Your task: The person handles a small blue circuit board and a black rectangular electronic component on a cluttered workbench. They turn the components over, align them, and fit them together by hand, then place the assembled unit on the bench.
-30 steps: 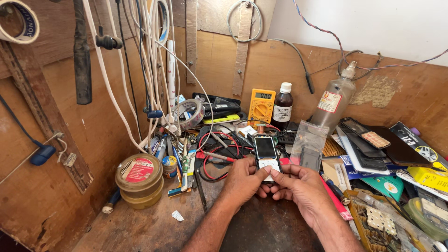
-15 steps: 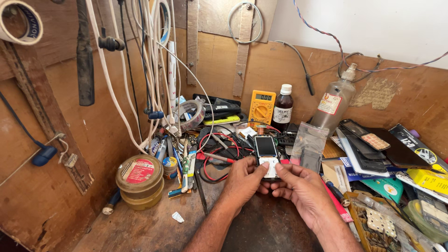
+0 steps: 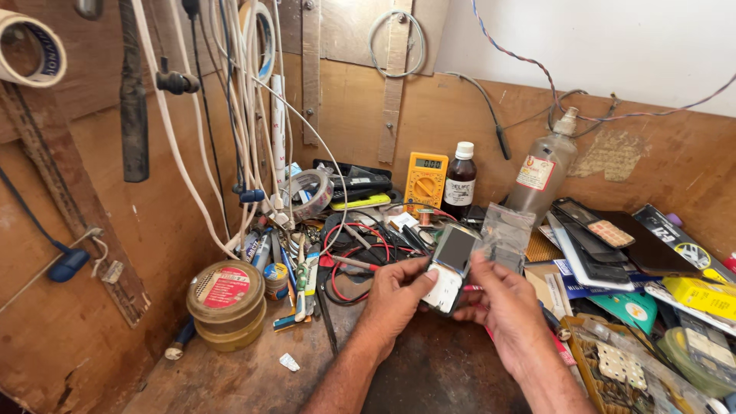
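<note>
A small white keypad phone (image 3: 450,266) with a grey screen is held upright above the worn wooden bench (image 3: 230,379), tilted a little to the right. My left hand (image 3: 395,295) grips its left edge, thumb near the keypad. My right hand (image 3: 502,303) holds its right side and lower back. A small clear plastic bag (image 3: 506,236) stands just behind my right hand's fingers; whether the hand touches it is unclear.
Red and black test leads (image 3: 349,264) and a yellow multimeter (image 3: 425,180) lie behind the phone. A dark brown bottle (image 3: 460,184), a clear bottle (image 3: 540,176), a round tin (image 3: 226,303) at left, hanging white cables (image 3: 230,115), and phone parts (image 3: 613,245) at right crowd the bench.
Both hands have turned the phone, so it now tilts to the right with its screen angled away. The hands stay in about the same place over the bench.
</note>
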